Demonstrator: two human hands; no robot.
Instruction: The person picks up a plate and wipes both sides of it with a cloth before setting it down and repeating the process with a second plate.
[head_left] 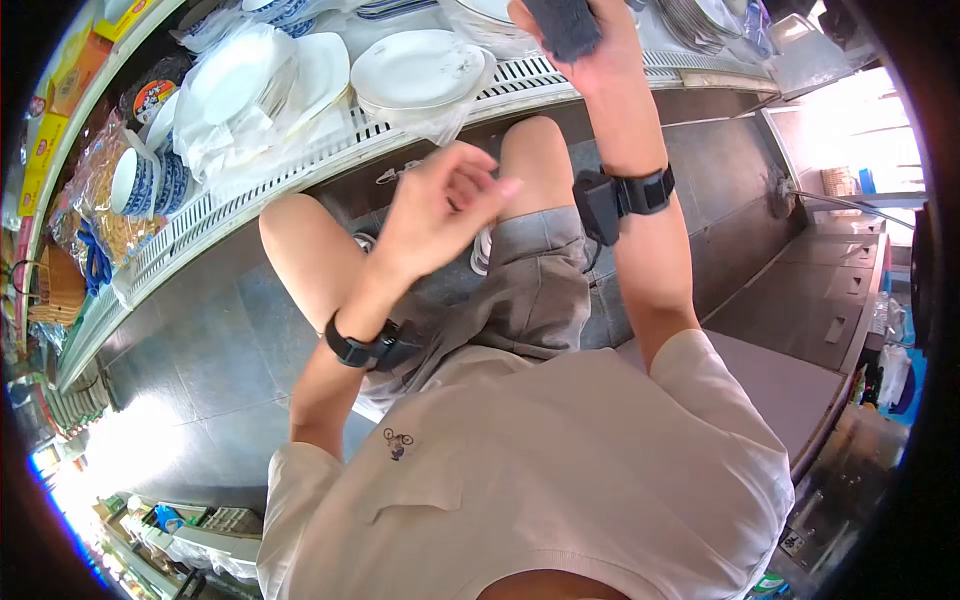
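Observation:
My right hand (607,62) is raised to the edge of the shelf, its fingers wrapped around a dark grey sponge-like block (565,25). Its exact kind is not clear, as the top of it runs out of view. My left hand (440,205) hovers above my knees, fingers loosely curled and thumb apart, with nothing visible in it. Nearest to it on the shelf is a stack of white plates (415,70) with a faint floral print, partly in clear plastic. Further left lie white plates (235,80) wrapped in plastic.
A white slotted shelf edge (330,150) runs across in front of me. Blue-patterned bowls (135,183) and a wicker basket (60,280) stand to the left. More stacked plates (690,22) sit at the upper right. Below is grey tiled floor (215,350), with a low pale panel (780,385) on my right.

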